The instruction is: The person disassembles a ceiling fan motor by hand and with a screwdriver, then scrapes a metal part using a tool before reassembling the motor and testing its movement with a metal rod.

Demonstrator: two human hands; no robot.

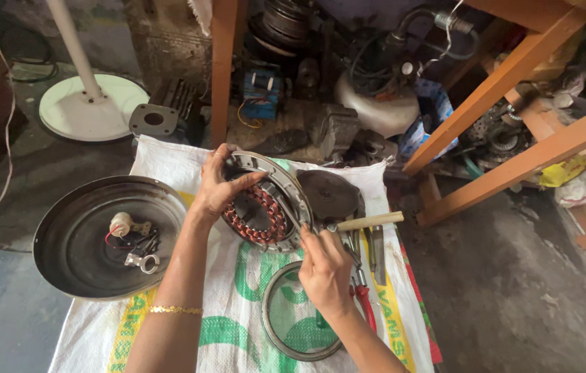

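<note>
Setting: one woven white sack with green and yellow print, spread flat on a grey concrete floor; work laid out on it

Stator: one round motor stator, copper coils in a ring inside a grey metal rim; propped on edge near the middle of the sack, tilted, its open face turned toward the camera and to the right

Left hand: left hand clamped over the upper left rim of the stator, thumb across the front, fingers curled behind; one gold bangle on the forearm

Right hand: right hand closed round one thin metal tool; tool's long axis runs from the hand up and left, its tip at the stator's lower right rim; kind of tool too small to tell

Hammer: one pale wooden handle lying just right of the stator, long axis near level, pointing right

Other tools: several hand tools beside the right wrist, one with red grips; exact count unclear

Covers: one dark round cover behind the stator; one grey metal ring flat on the sack below the right hand

Pan: one large dark round pan at the sack's left edge; holds one small cylindrical part with red wire and loose fittings

Surroundings: one white fan base upper left; orange wooden frame upper right, machine parts heaped beneath
</note>
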